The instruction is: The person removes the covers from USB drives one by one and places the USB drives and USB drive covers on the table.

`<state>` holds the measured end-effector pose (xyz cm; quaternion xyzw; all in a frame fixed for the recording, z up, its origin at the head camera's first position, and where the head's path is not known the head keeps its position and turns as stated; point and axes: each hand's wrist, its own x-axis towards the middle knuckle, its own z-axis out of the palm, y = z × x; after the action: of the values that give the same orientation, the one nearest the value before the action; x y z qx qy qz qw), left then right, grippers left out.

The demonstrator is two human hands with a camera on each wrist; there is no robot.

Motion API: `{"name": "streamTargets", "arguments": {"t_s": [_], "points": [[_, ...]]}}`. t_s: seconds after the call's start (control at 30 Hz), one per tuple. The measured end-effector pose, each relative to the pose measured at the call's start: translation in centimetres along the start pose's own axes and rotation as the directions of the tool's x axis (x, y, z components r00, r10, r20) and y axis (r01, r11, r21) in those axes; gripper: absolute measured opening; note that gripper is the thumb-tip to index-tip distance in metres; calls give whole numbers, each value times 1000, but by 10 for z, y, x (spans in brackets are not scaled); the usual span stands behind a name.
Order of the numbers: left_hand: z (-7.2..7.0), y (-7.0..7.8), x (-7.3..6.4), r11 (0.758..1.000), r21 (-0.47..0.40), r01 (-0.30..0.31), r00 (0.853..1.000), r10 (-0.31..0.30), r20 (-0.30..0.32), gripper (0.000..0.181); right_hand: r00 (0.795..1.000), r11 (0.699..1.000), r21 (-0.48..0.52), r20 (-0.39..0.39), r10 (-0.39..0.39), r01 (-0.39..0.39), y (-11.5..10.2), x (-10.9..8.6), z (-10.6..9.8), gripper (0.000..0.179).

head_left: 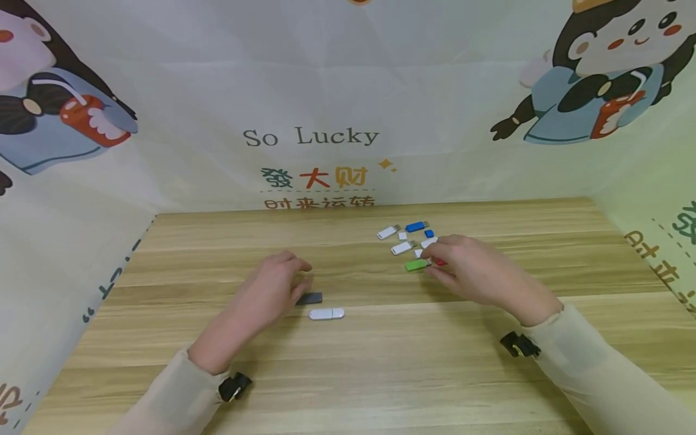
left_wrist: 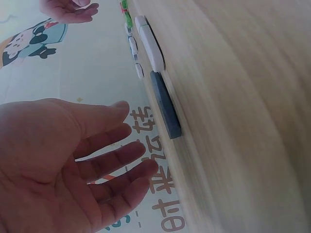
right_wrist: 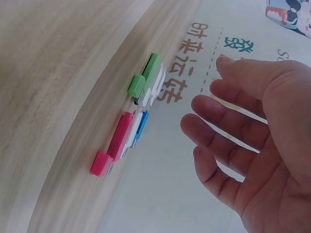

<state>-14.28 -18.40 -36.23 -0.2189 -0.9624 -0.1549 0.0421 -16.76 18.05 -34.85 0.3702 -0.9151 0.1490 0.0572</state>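
My left hand (head_left: 266, 287) hovers beside a dark grey USB stick (head_left: 311, 298), partly covering it in the head view. Its fingers are loosely bent and hold nothing. A capped white USB stick (head_left: 327, 313) lies just nearer than the grey one. At the right, my right hand (head_left: 473, 269) hangs above a group of uncapped USB sticks, with relaxed fingers and nothing in them. Closest to it are a green USB stick (head_left: 416, 264) and a red USB stick (right_wrist: 121, 133), mostly hidden by the hand in the head view.
Behind these lie a blue USB stick (head_left: 415, 226), its small blue cap (head_left: 429, 233), several white USB sticks (head_left: 388, 232) and small white caps (head_left: 402, 236). The wooden table (head_left: 380, 368) meets a printed cloth (head_left: 206, 121) along its back and sides.
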Motion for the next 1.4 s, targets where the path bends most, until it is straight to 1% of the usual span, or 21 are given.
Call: {"name": "streamTargets", "arguments": {"t_s": [0.2, 0.37, 0.6, 0.83, 1.03, 1.23, 1.4], "points": [[1, -2, -3, 1000, 6, -16, 998, 16, 56, 31, 999, 999, 2, -21, -40, 40, -4, -2, 1, 20], [4, -2, -5, 1000, -6, -17, 994, 18, 105, 30, 999, 999, -14, -18, -47, 47, -8, -3, 3, 22], [6, 0, -5, 1000, -19, -17, 989, 20, 146, 23, 998, 997, -54, -25, -52, 51, -13, -6, 5, 26], [9, 1, -5, 1000, 7, -15, 988, 14, 157, 13, 999, 998, -53, -19, -46, 45, -15, -7, 7, 25], [10, 2, -4, 1000, -8, 3, 989, -2, 147, 4, 998, 997, -49, -30, -62, 61, -16, -7, 8, 25], [10, 2, -4, 1000, -22, 18, 989, -15, 145, 12, 996, 995, -47, -39, -85, 83, -16, -7, 9, 24], [9, 3, -4, 999, -23, 30, 987, -26, 159, 12, 995, 995, -41, -43, -90, 88, -16, -6, 8, 24]]}}
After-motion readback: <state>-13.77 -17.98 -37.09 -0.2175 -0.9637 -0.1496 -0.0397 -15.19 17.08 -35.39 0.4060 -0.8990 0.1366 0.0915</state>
